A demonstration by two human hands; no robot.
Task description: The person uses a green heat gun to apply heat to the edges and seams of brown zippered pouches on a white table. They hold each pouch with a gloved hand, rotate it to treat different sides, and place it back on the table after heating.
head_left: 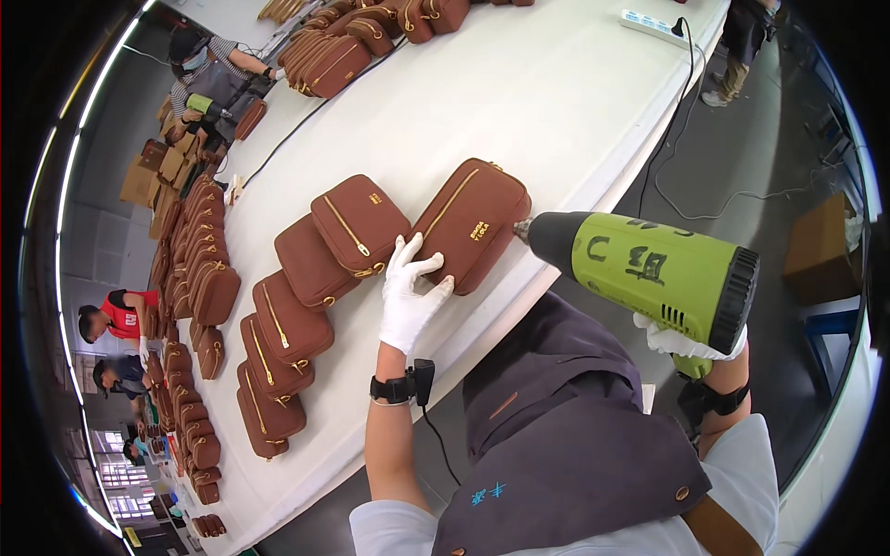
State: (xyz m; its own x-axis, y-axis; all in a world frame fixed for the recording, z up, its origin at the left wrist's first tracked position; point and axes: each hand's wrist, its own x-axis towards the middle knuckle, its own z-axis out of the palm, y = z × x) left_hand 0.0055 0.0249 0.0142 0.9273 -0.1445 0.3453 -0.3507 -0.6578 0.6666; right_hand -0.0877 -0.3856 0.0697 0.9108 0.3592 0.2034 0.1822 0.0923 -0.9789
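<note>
My right hand [681,339], in a white glove, is wrapped round the handle of a green and black heat gun [663,273]. Its metal nozzle points left, close to the right side of a brown zippered bag [475,222] with gold lettering. My left hand [413,295], also gloved, lies on that bag's near left corner with thumb and fingers spread. Just left of it, a similar bag [360,222] overlaps another brown bag [315,259]. Several more run in a row toward the near edge, among them a bag with a gold zipper [292,317].
The white table [519,102] carries rows of brown bags [199,269] along its left side and a pile [329,65] at the far end. A power strip [654,28] sits at the far right, cords trailing off the edge. Across the table, a person [209,79] holds another heat gun.
</note>
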